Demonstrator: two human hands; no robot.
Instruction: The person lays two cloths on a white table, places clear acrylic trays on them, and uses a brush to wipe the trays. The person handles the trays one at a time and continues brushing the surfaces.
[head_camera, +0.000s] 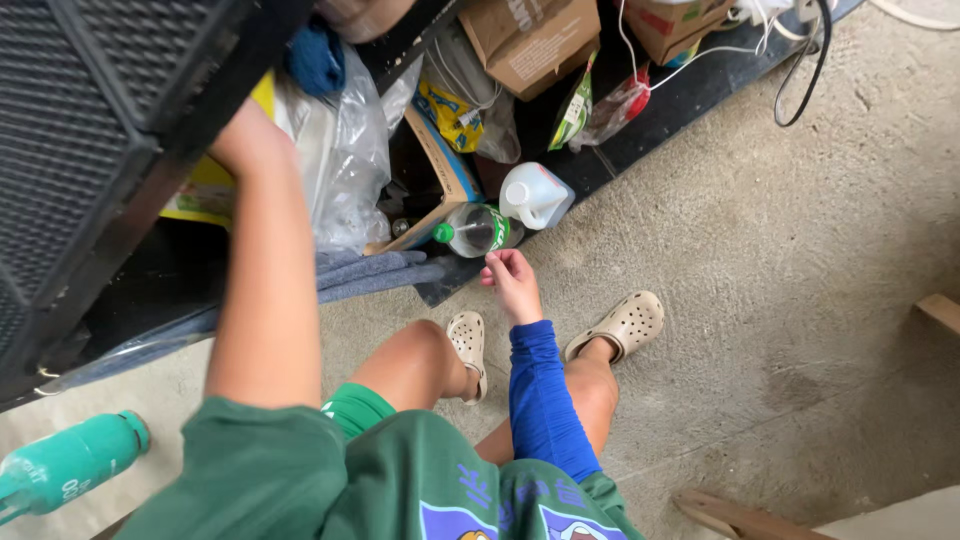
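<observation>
My left hand (243, 135) reaches up to the edge of a big black grille-fronted box (90, 130) at the upper left. Its fingers are hidden behind the box frame. My right hand (513, 282), in a blue sleeve, stretches forward. Its fingertips just touch the end of a clear plastic bottle with a green cap (474, 231) lying on its side, and they do not wrap around it. A white plastic jug (537, 193) stands right behind the bottle. My feet are in beige clogs (622, 324) on the concrete floor.
Cardboard boxes (532, 40), clear plastic bags (345, 150), snack packets and a grey folded cloth (370, 272) crowd a black low shelf. White and black cables (800, 70) hang at the top right. A teal bottle (65, 465) lies at the lower left, wooden pieces (735, 515) at the lower right.
</observation>
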